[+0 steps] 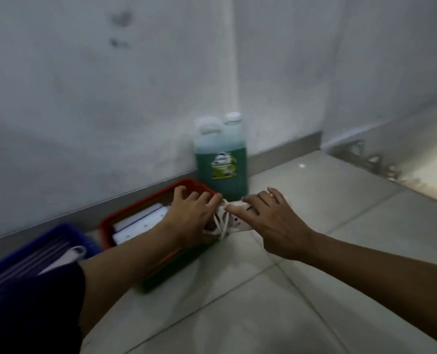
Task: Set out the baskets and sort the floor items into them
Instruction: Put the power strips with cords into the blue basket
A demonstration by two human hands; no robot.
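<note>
Starting at the far left, a blue basket (33,247) sits on the tiled floor (289,290) against the wall (84,98), partly hidden behind a dark sleeve (33,302); pale flat things lie in it, too blurred to name. Just to its right comes the red basket (146,200), also tight along the foot of the wall, with white power strips (140,223) lying inside. A green edge (171,272) shows under its near side; whether that's another basket, I can't tell.

Now the left hand (189,215): it reaches over the red basket's right end, fingers spread and curled down onto a white bundle of cord (220,226) at the basket's corner. It looks like a hold on the cord, though the blur keeps the exact grip unclear.

Right beside it, the right hand (271,223) lies palm down with its fingers long and fairly straight, resting on a white power strip (240,223) that pokes out past the basket's right end. Thumb tip nearly meets the left hand's fingers.

Behind both hands, a big jug of green liquid (221,159) stands upright against the wall, white cap on top. Further right, the wall steps back at a corner, and floor tiles run off to a stained edge (376,162).
</note>
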